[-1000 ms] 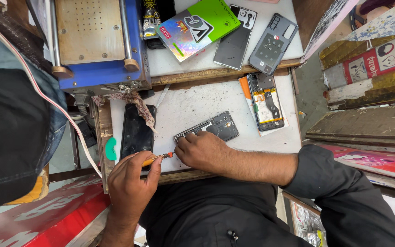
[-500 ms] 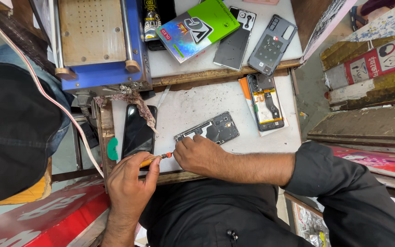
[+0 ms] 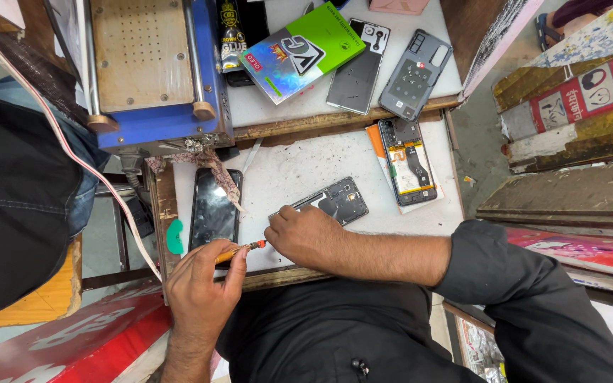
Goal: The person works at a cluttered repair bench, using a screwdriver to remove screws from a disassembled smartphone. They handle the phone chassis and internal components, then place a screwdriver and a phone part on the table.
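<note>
The opened phone frame (image 3: 333, 201) lies flat on the white desk (image 3: 299, 170), pinned under our right hand (image 3: 305, 235), whose fingers (image 3: 283, 213) press together on its near end. Our left hand (image 3: 200, 287) pinches an orange-handled screwdriver (image 3: 239, 250), tip just beside the right thumb. Just beyond the left fingers lies a dark phone screen (image 3: 214, 208); farther off, another open phone (image 3: 409, 162). We judge the tip could slip and gouge the frame's parts if the hold loosens.

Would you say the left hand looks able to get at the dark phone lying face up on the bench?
Probably yes: the left hand sits just beside the dark phone with nothing between them, though it already grips a screwdriver.
</note>
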